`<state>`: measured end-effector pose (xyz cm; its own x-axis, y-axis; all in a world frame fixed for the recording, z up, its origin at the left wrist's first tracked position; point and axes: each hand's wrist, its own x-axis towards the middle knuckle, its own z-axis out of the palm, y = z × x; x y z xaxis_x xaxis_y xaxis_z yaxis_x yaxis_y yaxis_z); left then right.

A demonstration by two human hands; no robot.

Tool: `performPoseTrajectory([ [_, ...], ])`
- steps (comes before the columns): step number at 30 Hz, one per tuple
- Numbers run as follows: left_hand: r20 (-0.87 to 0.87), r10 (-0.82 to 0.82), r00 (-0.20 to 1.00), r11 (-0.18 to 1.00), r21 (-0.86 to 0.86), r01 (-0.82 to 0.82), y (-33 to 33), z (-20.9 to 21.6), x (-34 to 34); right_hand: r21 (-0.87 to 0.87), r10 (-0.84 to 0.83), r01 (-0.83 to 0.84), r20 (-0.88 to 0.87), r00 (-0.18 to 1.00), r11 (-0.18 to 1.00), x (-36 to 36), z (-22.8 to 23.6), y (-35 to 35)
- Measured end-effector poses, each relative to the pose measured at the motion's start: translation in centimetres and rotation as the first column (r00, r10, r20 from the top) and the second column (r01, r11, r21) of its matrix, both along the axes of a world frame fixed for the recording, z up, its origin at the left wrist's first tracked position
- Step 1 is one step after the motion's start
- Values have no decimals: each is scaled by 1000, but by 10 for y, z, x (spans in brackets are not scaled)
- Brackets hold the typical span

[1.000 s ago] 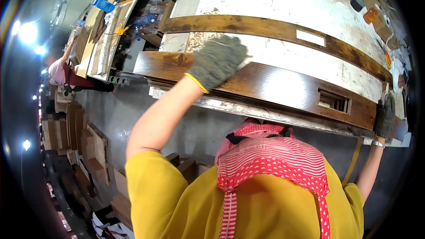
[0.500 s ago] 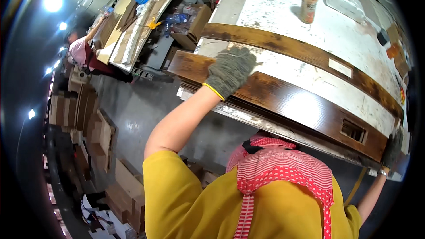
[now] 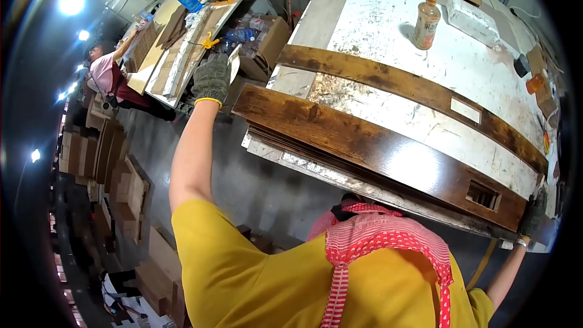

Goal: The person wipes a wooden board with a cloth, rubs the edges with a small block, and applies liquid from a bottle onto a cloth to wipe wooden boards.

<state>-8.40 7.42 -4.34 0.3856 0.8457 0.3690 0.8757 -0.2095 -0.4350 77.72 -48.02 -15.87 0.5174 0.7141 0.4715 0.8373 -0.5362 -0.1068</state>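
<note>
The left hand [image 3: 212,78], in a grey knit glove with a yellow cuff, is raised off the work with its fingers loosely bent; this grip closes on nothing, though something pale shows just behind it at 3 o'clock and I cannot tell whether the glove touches it. The near dark wooden board [image 3: 376,146] lies just beside that hand, its left end at about 4 o'clock from the glove and apart from it. The right hand [image 3: 534,215], also gloved, sits at the far right end of the same board, at roughly 4 o'clock in the frame; its grip is partly hidden at the rim, so I cannot tell whether it clasps the board or only rests against it.

The board lies flat along the near edge of the pale, scratched surface [image 3: 388,30], with a small rectangular cut-out [image 3: 483,194] near its right end. A second dark board [image 3: 413,88] lies parallel beyond it, toward 12 o'clock. Further up stands a plastic bottle [image 3: 426,22] of amber liquid, with a clear wrapped block [image 3: 472,21] at its 3 o'clock. At 10 o'clock another person [image 3: 106,76] in pink works by a bench stacked with cardboard.
</note>
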Motion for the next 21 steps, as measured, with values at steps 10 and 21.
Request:
performPoseTrajectory([
  [10, 45, 185, 982, 963, -206, -172, -6, 9, -13, -187, -88, 113, 140, 986, 976, 27, -6, -22],
  [21, -135, -52, 989, 988, -149, 31, -16, -6, 19, 359, 96, 207, -669, 737, 910, -1, 3, 11],
])
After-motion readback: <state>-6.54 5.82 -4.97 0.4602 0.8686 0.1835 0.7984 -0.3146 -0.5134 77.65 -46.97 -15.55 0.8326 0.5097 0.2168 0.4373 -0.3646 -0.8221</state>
